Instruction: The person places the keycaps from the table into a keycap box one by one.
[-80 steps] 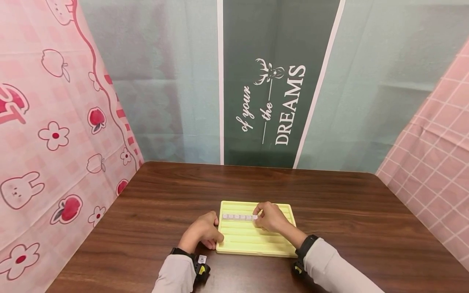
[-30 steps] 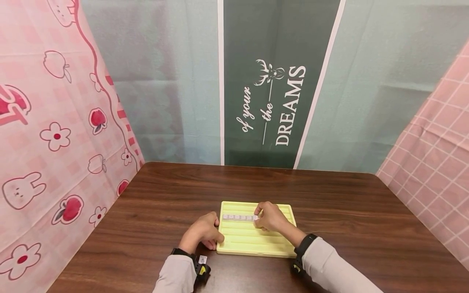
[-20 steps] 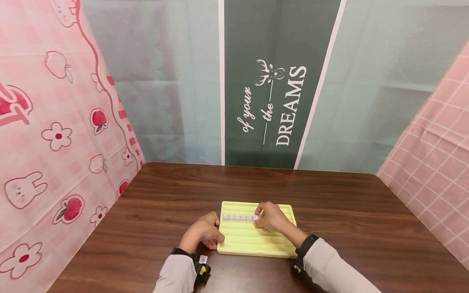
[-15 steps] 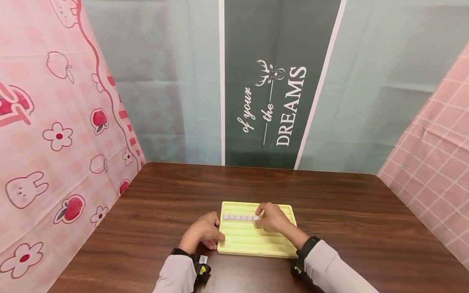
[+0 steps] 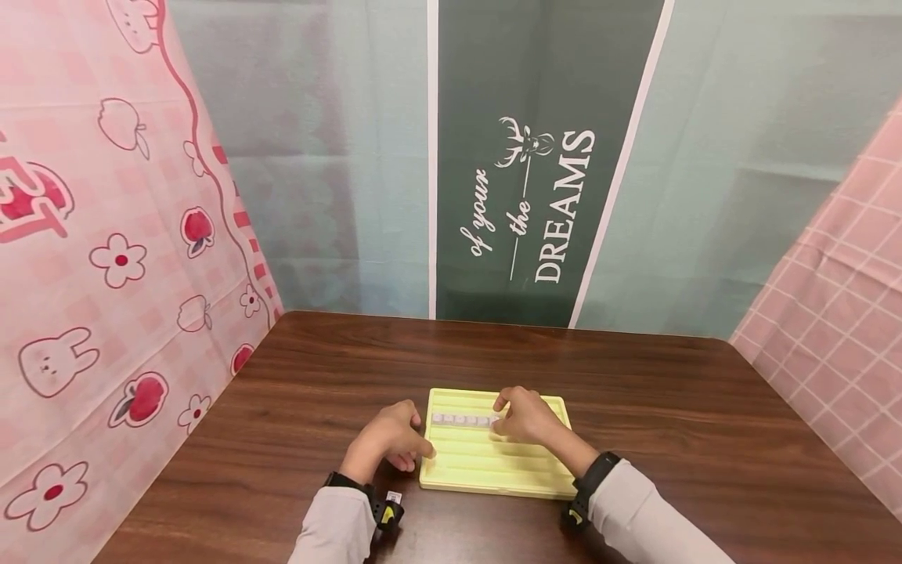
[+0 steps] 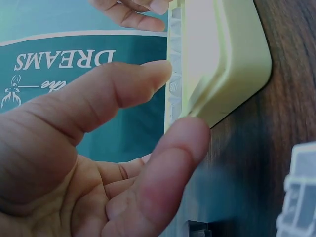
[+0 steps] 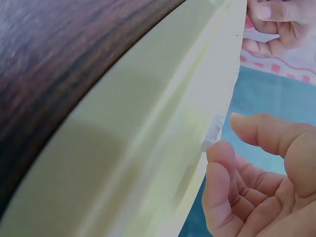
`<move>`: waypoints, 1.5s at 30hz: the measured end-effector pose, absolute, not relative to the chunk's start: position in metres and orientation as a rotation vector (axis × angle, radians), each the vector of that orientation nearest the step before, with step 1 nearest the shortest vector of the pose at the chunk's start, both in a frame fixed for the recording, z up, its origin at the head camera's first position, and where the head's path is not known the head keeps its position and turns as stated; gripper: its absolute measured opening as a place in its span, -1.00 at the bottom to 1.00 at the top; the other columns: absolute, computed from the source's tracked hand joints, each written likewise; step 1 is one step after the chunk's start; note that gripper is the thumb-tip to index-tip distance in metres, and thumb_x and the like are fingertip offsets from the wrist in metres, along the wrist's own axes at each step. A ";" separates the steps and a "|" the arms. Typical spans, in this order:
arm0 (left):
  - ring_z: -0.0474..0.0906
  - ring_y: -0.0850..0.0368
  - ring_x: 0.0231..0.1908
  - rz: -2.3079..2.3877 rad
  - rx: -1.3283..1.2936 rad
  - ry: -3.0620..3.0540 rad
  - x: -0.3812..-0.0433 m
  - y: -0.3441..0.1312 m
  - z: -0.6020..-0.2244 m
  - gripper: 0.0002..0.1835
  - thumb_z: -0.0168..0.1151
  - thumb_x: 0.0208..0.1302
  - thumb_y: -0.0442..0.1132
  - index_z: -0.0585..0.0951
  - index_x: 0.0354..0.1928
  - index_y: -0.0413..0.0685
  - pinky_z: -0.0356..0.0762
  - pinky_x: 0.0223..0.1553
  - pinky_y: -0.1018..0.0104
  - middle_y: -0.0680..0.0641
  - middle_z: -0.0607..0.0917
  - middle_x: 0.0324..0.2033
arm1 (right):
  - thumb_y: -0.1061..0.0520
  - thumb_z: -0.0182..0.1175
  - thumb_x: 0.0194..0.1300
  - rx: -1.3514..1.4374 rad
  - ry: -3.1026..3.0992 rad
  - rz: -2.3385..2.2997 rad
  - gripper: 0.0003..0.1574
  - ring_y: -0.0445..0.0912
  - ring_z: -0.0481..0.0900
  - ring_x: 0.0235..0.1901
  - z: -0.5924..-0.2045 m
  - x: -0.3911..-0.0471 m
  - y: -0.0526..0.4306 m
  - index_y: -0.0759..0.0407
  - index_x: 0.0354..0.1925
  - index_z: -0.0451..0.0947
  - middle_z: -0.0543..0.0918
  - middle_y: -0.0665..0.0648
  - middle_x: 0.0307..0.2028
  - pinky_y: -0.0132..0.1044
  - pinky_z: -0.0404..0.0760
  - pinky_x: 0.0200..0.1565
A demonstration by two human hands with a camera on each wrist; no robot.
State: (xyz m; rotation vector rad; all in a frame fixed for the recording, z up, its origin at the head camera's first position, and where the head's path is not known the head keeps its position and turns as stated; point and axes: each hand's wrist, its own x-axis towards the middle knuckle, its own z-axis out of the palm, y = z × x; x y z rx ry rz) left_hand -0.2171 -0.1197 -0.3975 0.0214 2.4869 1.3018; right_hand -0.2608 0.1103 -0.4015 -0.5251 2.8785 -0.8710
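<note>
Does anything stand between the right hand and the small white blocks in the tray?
Nothing visible does. The right hand is at the right end of the white blocks in the yellow tray; the left hand is by the tray's left edge, out of the way.

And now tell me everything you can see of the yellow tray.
The yellow tray is pale, shallow and rectangular, with rounded corners, a raised rim and long parallel ridges running side to side; it looks like plastic. It lies flat on the wood-grain table. A row of small whitish blocks sits in its far half, starting near its left end. The left hand is at its left edge, the right hand over its right part; whether either touches it is unclear.
</note>
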 end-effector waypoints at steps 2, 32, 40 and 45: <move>0.49 0.12 -0.77 1.295 0.019 2.490 -0.217 -0.120 -0.398 -0.55 0.42 -0.15 -0.42 0.33 -0.27 -0.27 0.57 -0.69 0.26 -0.18 0.53 -0.71 | 0.22 0.42 -0.05 -0.520 2.872 -0.873 -0.72 -0.16 0.47 -0.58 -0.401 -0.261 0.111 0.24 -0.33 0.56 0.53 0.02 -0.58 -0.27 0.47 -0.54; 0.37 0.11 -0.46 0.969 0.477 2.833 -0.213 -0.140 -0.389 -0.61 0.47 -0.21 -0.34 0.56 -0.25 -0.12 0.39 -0.49 0.25 -0.05 0.54 -0.43 | 0.14 0.40 -0.01 -0.457 2.965 -0.493 -0.44 0.08 0.52 -0.40 -0.383 -0.236 0.146 0.31 -0.03 0.50 0.49 0.32 -0.16 -0.11 0.50 -0.48; 0.42 0.13 -0.46 0.944 0.503 2.832 -0.212 -0.147 -0.389 -0.61 0.46 -0.20 -0.35 0.57 -0.22 -0.12 0.44 -0.46 0.24 -0.08 0.58 -0.36 | 0.19 0.37 -0.04 -0.411 2.988 -0.478 -0.42 0.02 0.44 -0.53 -0.385 -0.233 0.153 0.32 -0.01 0.48 0.44 0.34 -0.19 -0.17 0.41 -0.58; 0.39 0.14 -0.55 0.962 0.481 2.819 -0.209 -0.151 -0.391 -0.60 0.45 -0.17 -0.39 0.57 -0.19 -0.14 0.44 -0.52 0.26 -0.14 0.56 -0.28 | 0.24 0.34 -0.05 -0.353 3.000 -0.403 -0.34 0.07 0.46 -0.48 -0.385 -0.234 0.157 0.37 0.06 0.43 0.43 0.40 -0.16 -0.14 0.43 -0.57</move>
